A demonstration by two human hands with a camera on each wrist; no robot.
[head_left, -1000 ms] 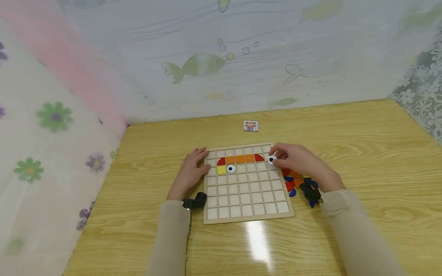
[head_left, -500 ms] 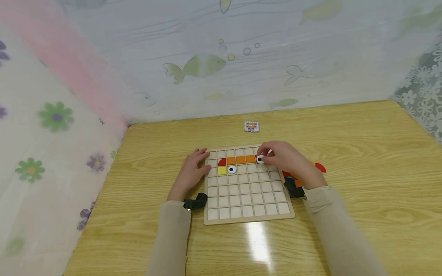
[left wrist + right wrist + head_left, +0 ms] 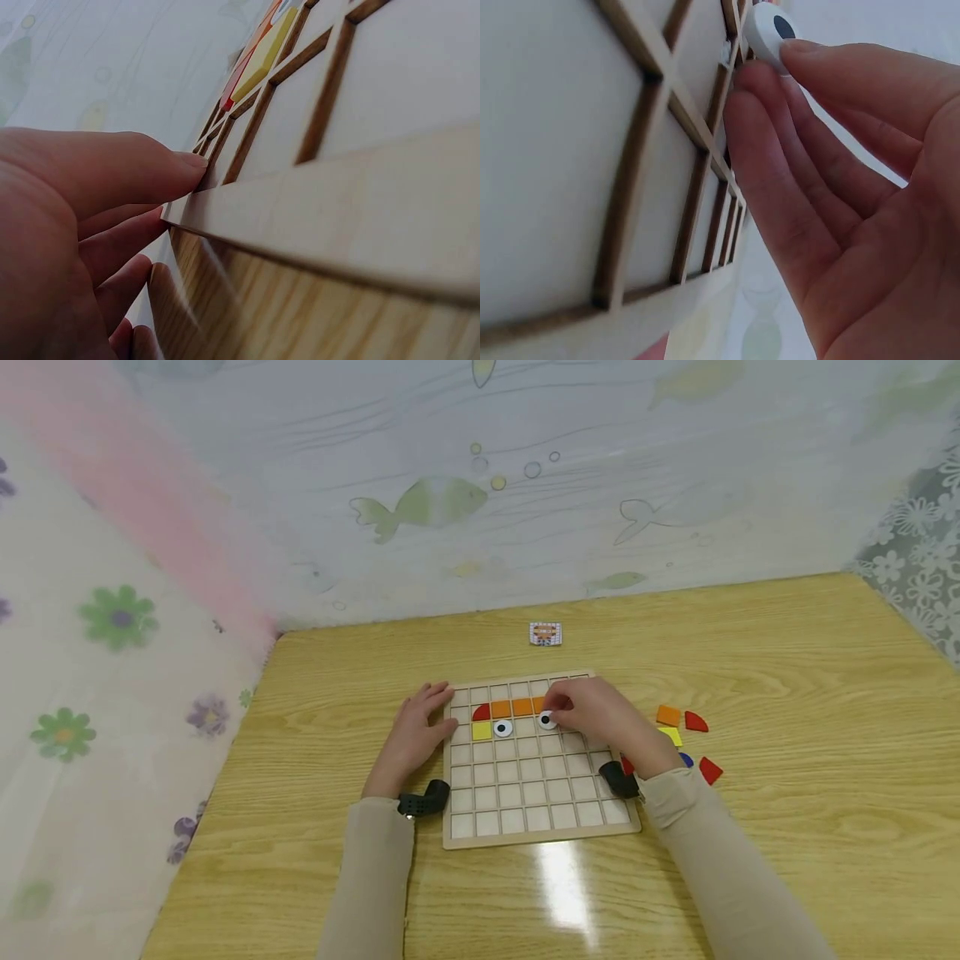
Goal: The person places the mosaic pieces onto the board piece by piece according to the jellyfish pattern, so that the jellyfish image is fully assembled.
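Observation:
A wooden grid board [image 3: 540, 842] lies flat on the table. My left hand [image 3: 411, 735] rests at its left edge, with the thumb [image 3: 161, 171] on the rim and the fingers lying outside it. Between thumb and fingertips my right hand [image 3: 596, 710] pinches a round white eye piece [image 3: 546, 721] with a black pupil, over the upper right cells. In the right wrist view, that eye piece [image 3: 771, 34] is tilted against the grid bars. Another eye piece [image 3: 503, 728] sits in a cell beside a yellow square [image 3: 481, 731]. Above are a red quarter-round [image 3: 482, 712] and orange squares [image 3: 522, 707].
Loose pieces lie right of the board, among them an orange square [image 3: 669, 716], a red quarter-round [image 3: 696, 722] and a yellow piece [image 3: 671, 737]; the right forearm partly covers the pile. A small pattern card [image 3: 545, 633] lies behind the board.
My right hand has carried the eye piece leftward from the board's right edge to over the upper cells. More loose pieces show at the right. My left hand stays in place.

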